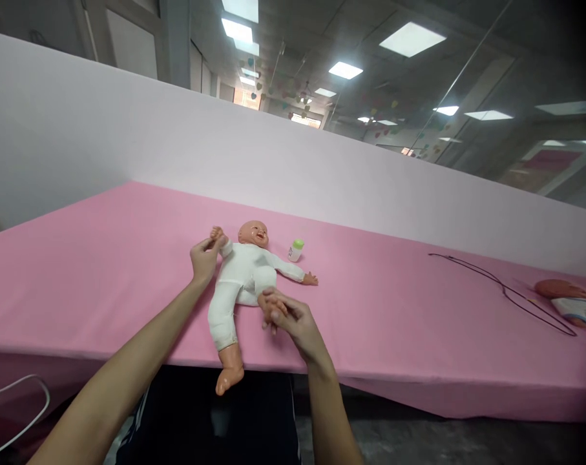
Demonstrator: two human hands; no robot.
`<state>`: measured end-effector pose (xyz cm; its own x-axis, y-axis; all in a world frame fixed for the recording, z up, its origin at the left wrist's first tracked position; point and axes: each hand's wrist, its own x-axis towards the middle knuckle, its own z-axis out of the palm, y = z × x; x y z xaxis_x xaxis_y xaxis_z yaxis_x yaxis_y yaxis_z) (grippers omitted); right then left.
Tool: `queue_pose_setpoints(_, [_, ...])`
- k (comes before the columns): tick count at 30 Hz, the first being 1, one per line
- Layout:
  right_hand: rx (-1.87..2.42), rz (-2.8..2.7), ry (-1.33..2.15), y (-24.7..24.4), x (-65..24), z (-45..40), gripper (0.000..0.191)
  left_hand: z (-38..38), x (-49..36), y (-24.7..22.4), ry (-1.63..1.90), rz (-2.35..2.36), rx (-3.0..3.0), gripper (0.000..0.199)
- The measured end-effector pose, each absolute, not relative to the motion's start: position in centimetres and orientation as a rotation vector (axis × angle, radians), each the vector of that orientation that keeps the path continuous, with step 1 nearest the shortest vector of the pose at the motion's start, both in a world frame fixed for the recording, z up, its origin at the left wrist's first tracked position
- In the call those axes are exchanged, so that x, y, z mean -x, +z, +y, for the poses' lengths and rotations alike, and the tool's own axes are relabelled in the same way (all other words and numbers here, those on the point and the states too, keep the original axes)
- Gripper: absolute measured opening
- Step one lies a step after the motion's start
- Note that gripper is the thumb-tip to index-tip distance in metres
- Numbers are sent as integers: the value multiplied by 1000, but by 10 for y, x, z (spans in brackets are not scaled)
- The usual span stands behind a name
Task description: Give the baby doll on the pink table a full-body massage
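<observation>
A baby doll (241, 274) in a white bodysuit lies on its back on the pink table (103, 258), head away from me. One bare leg hangs over the table's front edge. My left hand (204, 258) pinches the doll's raised arm near its hand. My right hand (285, 316) is closed around the doll's other foot, which is hidden by my fingers. A small white bottle with a green cap (295, 250) stands just right of the doll's head.
A thin black wire (506, 287) lies on the table to the right. A second doll (566, 300) lies at the far right edge. A white partition wall (128, 135) runs behind the table. A white chair frame (16, 413) shows at lower left.
</observation>
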<state>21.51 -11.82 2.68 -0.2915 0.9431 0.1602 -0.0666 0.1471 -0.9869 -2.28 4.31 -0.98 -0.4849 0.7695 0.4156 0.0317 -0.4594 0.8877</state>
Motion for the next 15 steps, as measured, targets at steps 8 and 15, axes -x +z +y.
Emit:
queue_pose_setpoints(8, [972,-1437,1257,23,-196,-78,46,30,16,-14,1620,1261,-1787,25])
queue_pose_setpoints(15, [912,-1500,1498,14,-225,-174,43,49,32,-15,2015,1332,-1275,31])
